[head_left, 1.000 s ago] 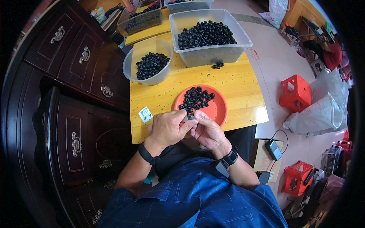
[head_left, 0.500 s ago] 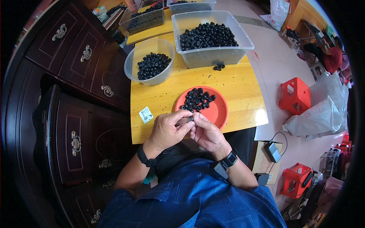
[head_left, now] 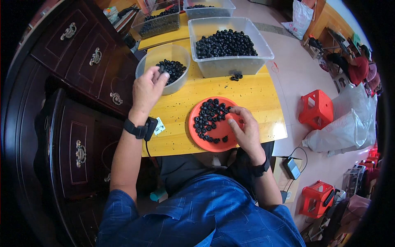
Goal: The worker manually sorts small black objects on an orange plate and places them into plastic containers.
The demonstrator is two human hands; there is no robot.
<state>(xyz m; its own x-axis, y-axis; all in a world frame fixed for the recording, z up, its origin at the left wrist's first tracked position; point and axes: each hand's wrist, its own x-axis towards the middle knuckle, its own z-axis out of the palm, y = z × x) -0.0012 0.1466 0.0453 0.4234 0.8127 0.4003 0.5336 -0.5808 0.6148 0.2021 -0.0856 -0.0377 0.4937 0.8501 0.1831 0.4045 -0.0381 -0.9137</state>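
My left hand point(head_left: 147, 88) is over the near side of a round translucent tub point(head_left: 141, 66) at the left. Its thumb and fingers are apart, and I see nothing between them. Inside the tub lie many small black ring-shaped plastic parts point(head_left: 175, 70). My right hand point(head_left: 248, 131) hovers at the right side of a red round plate point(head_left: 224, 147), its thumb and curled forefinger apart, close to the black parts point(head_left: 212, 113) spread over the plate. The fingertips partly hide the parts beneath them.
A large clear bin point(head_left: 234, 66) of black parts stands at the back of the yellow table point(head_left: 173, 123), with a few loose parts point(head_left: 236, 77) before it. A white label point(head_left: 158, 126) lies near my left wrist. Dark drawers point(head_left: 84, 119) flank the left; red stools point(head_left: 316, 109) stand right.
My hands were together over the plate's near edge, handling a small part. The left has moved away to the round tub; the right has shifted to the plate's right side. The plate's parts are more spread out.
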